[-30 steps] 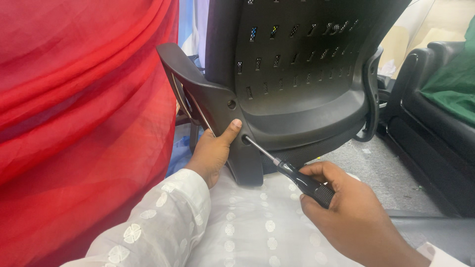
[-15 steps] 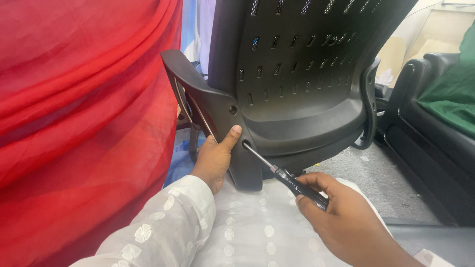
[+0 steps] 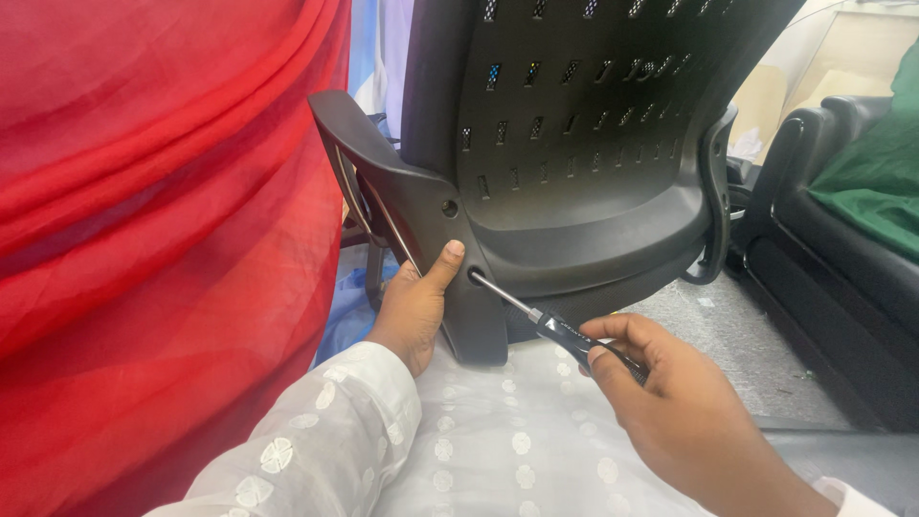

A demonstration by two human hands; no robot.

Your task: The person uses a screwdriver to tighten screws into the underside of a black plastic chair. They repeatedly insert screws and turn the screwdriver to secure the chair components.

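Two hands: both at the lower rear of a black office chair back (image 3: 584, 144), seen from above.
Left hand (image 3: 414, 308): reaches up from a white embroidered sleeve (image 3: 316, 440); palm and fingers wrapped around the edge of the armrest bracket (image 3: 421, 220), thumb lying upward along it, tip just beside the lower screw hole.
Right hand (image 3: 675, 407): closed around the black handle of a screwdriver (image 3: 550, 325), index finger laid along the handle; wrist low at the frame's bottom right.
Screwdriver position: slanted up and to the left, metal shaft entering the lower hole of the bracket.
Hidden: the screwdriver tip is inside the hole; any screw cannot be made out. Left fingers are behind the bracket. Chair top is cut off.
Materials: chair shell is matte black plastic with rows of small slots; a second round hole sits above the first.
Surroundings: sheer red cloth (image 3: 153, 239) hangs at left; white dotted fabric (image 3: 498, 450) lies below the chair; green cloth (image 3: 876, 182) rests on a dark seat at right.
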